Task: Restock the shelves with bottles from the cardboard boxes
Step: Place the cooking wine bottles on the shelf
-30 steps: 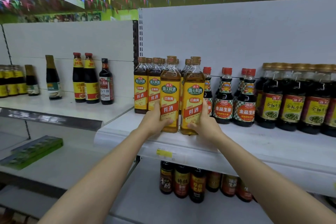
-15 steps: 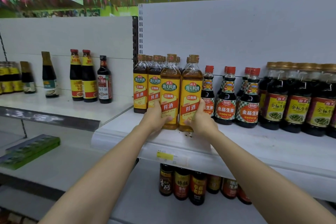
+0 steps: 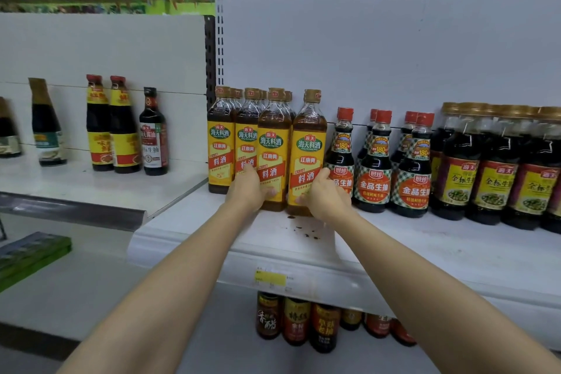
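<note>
Two amber cooking-wine bottles with yellow labels stand upright on the white shelf (image 3: 425,240). My left hand (image 3: 247,190) grips the lower part of the left bottle (image 3: 272,143). My right hand (image 3: 326,196) grips the lower part of the right bottle (image 3: 308,146). Both bottles stand in front of a row of several like bottles (image 3: 220,136) at the shelf's left end. No cardboard box is in view.
Red-capped soy sauce bottles (image 3: 376,161) stand right beside the right bottle, then larger dark bottles (image 3: 491,173). A lower left shelf (image 3: 76,191) carries a few sauce bottles (image 3: 110,124). More bottles (image 3: 296,325) sit below. A green pack (image 3: 30,255) lies lower left.
Both hands have pushed the two bottles back and down onto the shelf, up against the row behind. The bottles now rest on the shelf surface.
</note>
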Demonstrator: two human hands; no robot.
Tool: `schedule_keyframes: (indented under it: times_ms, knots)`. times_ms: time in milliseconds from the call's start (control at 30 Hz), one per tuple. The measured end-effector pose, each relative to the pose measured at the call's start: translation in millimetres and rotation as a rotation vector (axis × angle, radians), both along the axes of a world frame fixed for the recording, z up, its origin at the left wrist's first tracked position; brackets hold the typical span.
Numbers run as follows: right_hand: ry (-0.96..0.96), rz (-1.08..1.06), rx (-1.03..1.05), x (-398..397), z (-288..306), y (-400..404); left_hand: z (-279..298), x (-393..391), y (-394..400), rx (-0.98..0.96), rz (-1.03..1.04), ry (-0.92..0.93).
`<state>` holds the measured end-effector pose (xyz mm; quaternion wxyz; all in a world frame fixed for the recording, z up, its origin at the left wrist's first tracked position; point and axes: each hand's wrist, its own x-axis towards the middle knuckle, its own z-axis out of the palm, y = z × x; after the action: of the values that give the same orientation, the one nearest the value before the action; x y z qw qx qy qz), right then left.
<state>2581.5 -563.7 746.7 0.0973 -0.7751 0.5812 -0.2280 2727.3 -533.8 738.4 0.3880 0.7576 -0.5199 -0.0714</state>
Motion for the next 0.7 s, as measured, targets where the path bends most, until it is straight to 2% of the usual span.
schedule_keyframes:
  times_ms: [167,700]
  knots:
    - [-0.012,-0.018,0.009,5.9,-1.5,-9.9,0.2,1.3,-11.6,-0.007,0.028,0.029]
    - [0.017,-0.055,0.006,12.4,-2.9,-39.5,3.1,-5.7,-35.7,0.020,0.086,-0.164]
